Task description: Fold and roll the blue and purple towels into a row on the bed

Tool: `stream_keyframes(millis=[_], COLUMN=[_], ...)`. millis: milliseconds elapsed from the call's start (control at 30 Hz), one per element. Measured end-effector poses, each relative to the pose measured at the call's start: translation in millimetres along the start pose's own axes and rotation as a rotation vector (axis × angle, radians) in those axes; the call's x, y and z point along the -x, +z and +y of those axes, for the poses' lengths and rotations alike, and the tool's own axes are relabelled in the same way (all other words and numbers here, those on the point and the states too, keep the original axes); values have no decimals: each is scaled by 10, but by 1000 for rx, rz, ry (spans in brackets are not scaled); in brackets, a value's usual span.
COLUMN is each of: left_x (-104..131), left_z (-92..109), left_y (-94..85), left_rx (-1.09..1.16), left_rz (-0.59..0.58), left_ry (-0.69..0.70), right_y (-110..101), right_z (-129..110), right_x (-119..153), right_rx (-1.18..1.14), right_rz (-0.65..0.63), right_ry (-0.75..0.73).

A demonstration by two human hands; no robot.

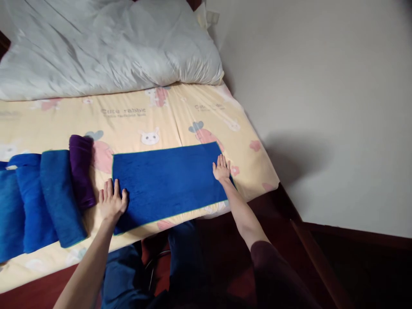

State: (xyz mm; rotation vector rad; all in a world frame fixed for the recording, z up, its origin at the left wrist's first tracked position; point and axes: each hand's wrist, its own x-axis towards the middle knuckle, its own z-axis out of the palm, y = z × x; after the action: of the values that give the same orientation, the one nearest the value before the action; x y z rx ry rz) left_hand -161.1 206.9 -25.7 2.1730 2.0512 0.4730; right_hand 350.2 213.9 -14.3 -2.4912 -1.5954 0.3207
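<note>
A blue towel with a thin green edge lies spread flat on the bed near its front edge. My left hand rests flat over the towel's left edge, fingers apart. On the towel's right edge lies my right hand, palm down with its fingers stretched out. Left of my left hand is a row of rolled or folded towels: a purple one, a dark blue one, a brighter blue one and a lighter blue one.
The bed has a yellow sheet printed with rabbits and carrots. A bunched grey-white quilt covers its far side. A pale wall rises along the right. Below the bed's front edge are my legs and a dark red floor.
</note>
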Motion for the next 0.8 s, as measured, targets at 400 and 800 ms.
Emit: stream_keyframes(millis=[400, 800], left_x=[863, 1173], left_z=[1600, 256], left_y=[494, -1], left_rx=[154, 63], left_rz=[-155, -18], left_ry=[266, 199], right_y=[685, 263], right_z=[-1589, 208], right_x=[1840, 1444], right_rx=[-131, 37], right_rz=[-86, 44], right_ry=[-551, -252])
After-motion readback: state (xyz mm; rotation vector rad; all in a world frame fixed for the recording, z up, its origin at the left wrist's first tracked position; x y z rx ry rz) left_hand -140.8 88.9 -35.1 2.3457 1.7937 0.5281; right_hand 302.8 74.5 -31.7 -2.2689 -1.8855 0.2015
